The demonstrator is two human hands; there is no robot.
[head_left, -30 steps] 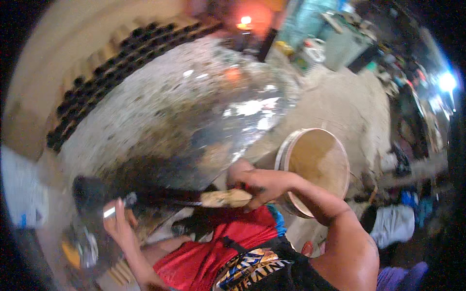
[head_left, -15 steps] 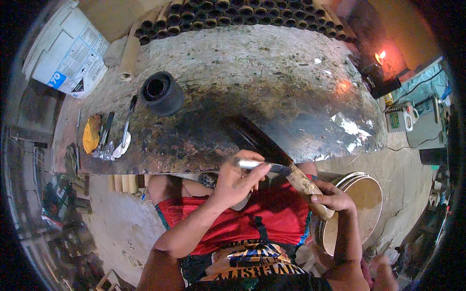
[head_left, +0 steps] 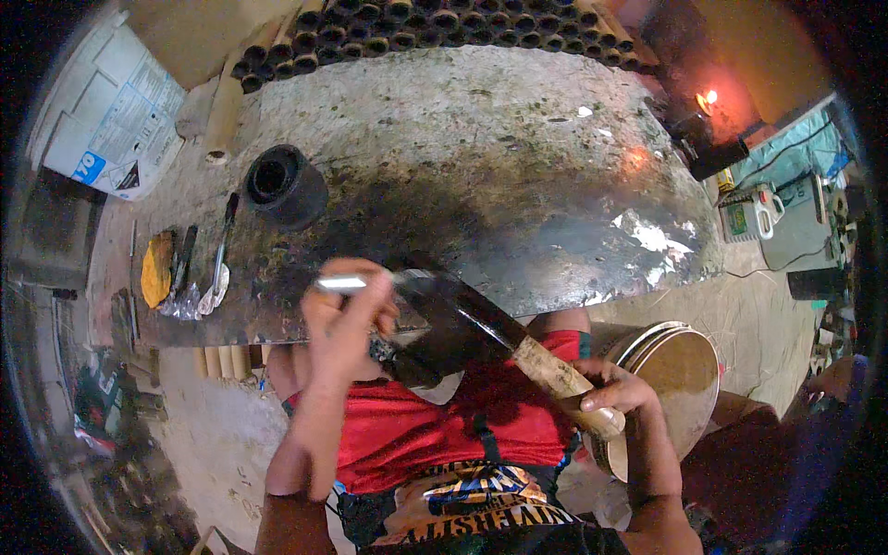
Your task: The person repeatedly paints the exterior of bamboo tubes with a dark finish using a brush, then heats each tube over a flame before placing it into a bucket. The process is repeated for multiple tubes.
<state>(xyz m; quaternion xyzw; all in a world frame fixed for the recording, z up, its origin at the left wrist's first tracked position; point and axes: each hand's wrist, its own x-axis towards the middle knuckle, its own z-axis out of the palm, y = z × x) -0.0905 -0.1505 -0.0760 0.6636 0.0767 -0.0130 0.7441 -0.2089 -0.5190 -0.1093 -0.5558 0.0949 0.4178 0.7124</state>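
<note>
My left hand [head_left: 344,310] is closed round the silver handle of a brush [head_left: 342,284]. The brush's head is smeared by motion near the far end of a tube. My right hand [head_left: 618,392] grips this bamboo tube [head_left: 548,368] by its pale near end, thumb on top. The tube slants over my lap toward the table [head_left: 444,111]; its far part is coated glossy black, the near part bare and pale with dark smudges. A thick-walled black pot [head_left: 301,199] stands on the table beyond my left hand.
Stacked bamboo tubes [head_left: 416,32] line the table's far edge. A white bucket [head_left: 116,111] stands far left, near a yellow-orange lump [head_left: 158,268] and several tools. A small flame [head_left: 708,100] burns far right. Beside my right hand is a round tan-topped container [head_left: 671,393]; dark maroon cloth [head_left: 754,444] lies beyond.
My left hand has swept the brush left and away from the tube's pale part toward its far end. The view has shifted slightly, and a dark maroon shape has appeared at lower right.
</note>
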